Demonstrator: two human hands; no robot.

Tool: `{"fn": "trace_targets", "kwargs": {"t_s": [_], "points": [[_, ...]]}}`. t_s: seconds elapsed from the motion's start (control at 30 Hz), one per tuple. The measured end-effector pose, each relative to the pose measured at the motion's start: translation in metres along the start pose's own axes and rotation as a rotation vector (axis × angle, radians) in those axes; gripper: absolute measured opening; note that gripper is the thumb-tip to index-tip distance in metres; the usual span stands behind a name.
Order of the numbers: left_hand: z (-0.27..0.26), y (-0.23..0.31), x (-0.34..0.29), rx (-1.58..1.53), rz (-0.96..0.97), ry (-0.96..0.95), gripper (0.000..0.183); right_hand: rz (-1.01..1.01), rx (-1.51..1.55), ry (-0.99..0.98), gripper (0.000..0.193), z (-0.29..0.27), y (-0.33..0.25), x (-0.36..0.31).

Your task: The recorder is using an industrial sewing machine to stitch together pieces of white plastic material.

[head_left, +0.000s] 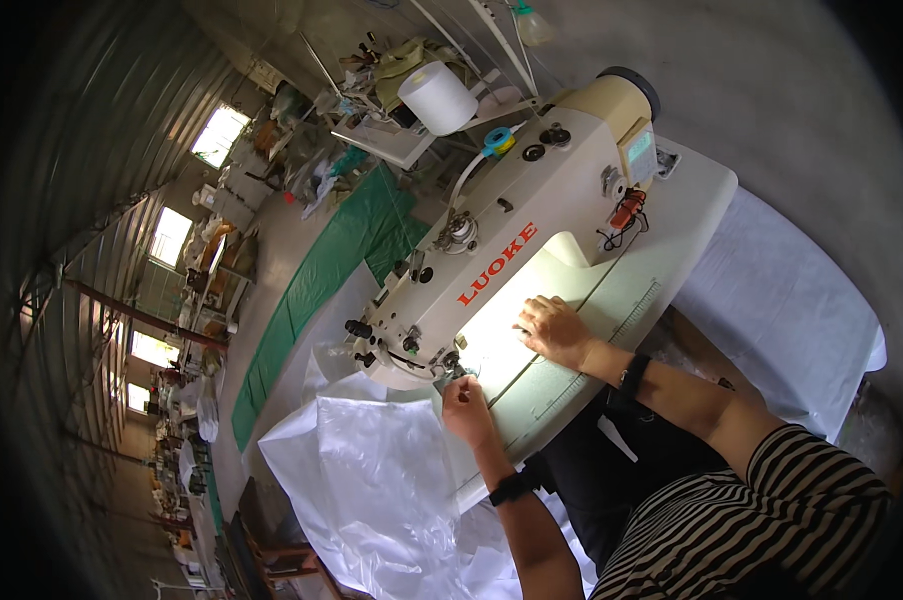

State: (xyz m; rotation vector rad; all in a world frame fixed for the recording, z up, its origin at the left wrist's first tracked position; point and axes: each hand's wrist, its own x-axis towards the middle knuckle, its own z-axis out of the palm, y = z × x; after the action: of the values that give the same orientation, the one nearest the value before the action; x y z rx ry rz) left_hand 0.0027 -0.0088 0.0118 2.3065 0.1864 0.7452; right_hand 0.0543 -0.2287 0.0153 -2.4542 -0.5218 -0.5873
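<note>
A white industrial sewing machine point(572, 165) stands across its pale table point(707, 185), with its lamp lighting the bed. My left hand point(467, 408) is at the needle end, right beside the presser foot point(452, 362). Its fingers are pinched together; what they hold, if anything, is too small to make out. Palm down, my right hand point(554, 330) rests on the lit bed under the machine arm, fingers apart and slightly bent, holding nothing visible. Shiny white plastic sheeting point(372, 480) hangs in folds off the table's left side, next to my left forearm.
A white thread cone point(438, 98) stands behind the machine. Green sheeting point(317, 290) lies on the floor to the left. White sheeting point(772, 290) spreads at the right of the table. A small orange-red object with a black cord point(627, 212) hangs on the machine's pillar.
</note>
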Motion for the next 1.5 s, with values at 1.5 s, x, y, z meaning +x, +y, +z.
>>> {"fn": "trace_targets", "kwargs": {"t_s": [1.5], "points": [[0.005, 0.001, 0.007, 0.222, -0.066, 0.141, 0.009, -0.132, 0.603, -0.128, 0.018, 0.003, -0.056, -0.025]]}}
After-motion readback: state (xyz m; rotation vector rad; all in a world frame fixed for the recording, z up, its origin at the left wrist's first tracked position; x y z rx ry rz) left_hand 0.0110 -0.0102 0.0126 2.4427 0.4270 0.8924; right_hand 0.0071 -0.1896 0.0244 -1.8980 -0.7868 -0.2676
